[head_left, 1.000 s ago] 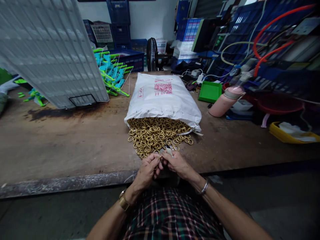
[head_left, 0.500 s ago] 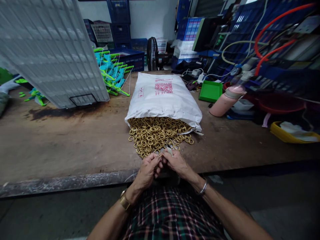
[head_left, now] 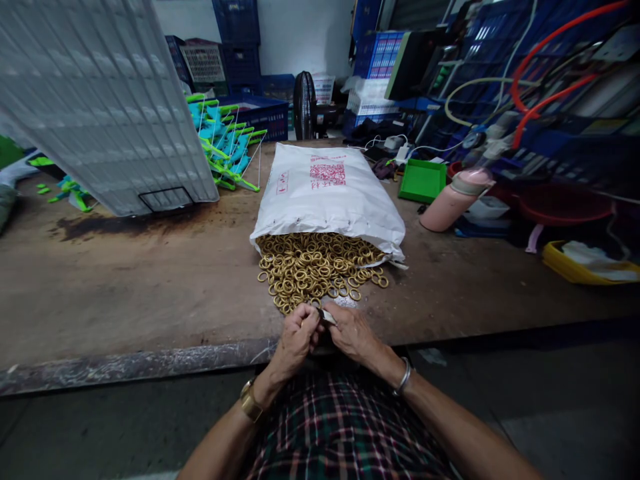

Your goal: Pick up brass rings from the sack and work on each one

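Observation:
My left hand (head_left: 299,335) is closed, fingertips pinched together at the table's front edge. Whatever lies between its fingers is hidden. Close beside it, my right hand (head_left: 354,331) is closed around a small pale-handled tool (head_left: 328,317), whose dark tip points toward the left fingertips. Just beyond both hands, a heap of gold-coloured rings (head_left: 313,267) spills onto the wooden table (head_left: 200,293). The rings come from the open mouth of a white sack (head_left: 330,207) with red print, lying flat.
A tall translucent ribbed panel (head_left: 115,113) stands at the left, with green and blue plastic pieces (head_left: 227,143) behind it. To the right are a green tray (head_left: 423,181), a pink bottle (head_left: 447,203) and a yellow tray (head_left: 565,263). A black fan (head_left: 304,107) stands at the back.
My right hand has turned, and the pale-handled tool has swung down and left, its dark tip now at my left fingertips. My left hand stays nearly in place.

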A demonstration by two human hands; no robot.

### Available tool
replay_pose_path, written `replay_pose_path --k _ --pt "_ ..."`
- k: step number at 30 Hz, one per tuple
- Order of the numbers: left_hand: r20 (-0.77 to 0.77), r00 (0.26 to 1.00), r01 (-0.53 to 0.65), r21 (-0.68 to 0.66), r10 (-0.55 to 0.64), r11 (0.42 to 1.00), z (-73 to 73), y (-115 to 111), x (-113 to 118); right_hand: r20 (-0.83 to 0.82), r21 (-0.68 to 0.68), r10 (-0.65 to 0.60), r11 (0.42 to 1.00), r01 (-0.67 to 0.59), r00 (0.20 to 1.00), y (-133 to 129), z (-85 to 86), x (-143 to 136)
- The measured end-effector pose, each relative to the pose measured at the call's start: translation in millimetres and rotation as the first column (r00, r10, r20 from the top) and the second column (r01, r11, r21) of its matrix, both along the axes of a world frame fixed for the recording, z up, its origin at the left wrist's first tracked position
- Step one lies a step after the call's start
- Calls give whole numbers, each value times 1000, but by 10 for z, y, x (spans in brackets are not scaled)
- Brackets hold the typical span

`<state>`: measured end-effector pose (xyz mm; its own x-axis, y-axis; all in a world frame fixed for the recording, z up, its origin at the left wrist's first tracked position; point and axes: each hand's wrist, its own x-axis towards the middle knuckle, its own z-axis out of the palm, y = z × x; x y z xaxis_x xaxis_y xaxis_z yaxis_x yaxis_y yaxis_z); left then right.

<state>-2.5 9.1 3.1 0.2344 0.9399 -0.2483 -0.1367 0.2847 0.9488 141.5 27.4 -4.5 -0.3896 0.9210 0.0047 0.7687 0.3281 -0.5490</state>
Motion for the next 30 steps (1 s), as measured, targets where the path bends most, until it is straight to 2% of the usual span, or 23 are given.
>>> replay_pose_path --k 8,10,12,14,16,20,24,30 --pt "-89 995 -36 102 46 994 -23 -33 -3 105 -42 54 998 -49 993 1 -20 13" --pt "-99 995 -1 121 13 993 39 -96 -13 132 -55 33 998 -26 991 26 -22 43" --pt "-84 994 78 126 -67 989 124 -168 -12 174 -63 -42 997 54 984 62 -6 87" --pt "-16 989 149 78 -148 986 189 -216 1 203 -51 -132 988 145 970 102 19 125" --pt "102 983 156 -4 -155 988 203 -216 19 187 -3 -210 977 214 960 142 30 138" --pt "304 952 56 -126 -16 990 129 -129 33 130 64 -307 951 302 943 216 -25 92" --pt "374 922 -15 -216 97 976 90 -81 7 229 55 -327 945 323 917 262 -72 38" --pt "458 875 42 -392 156 919 -5 -50 -69 308 74 -330 943 323 892 249 -127 12"
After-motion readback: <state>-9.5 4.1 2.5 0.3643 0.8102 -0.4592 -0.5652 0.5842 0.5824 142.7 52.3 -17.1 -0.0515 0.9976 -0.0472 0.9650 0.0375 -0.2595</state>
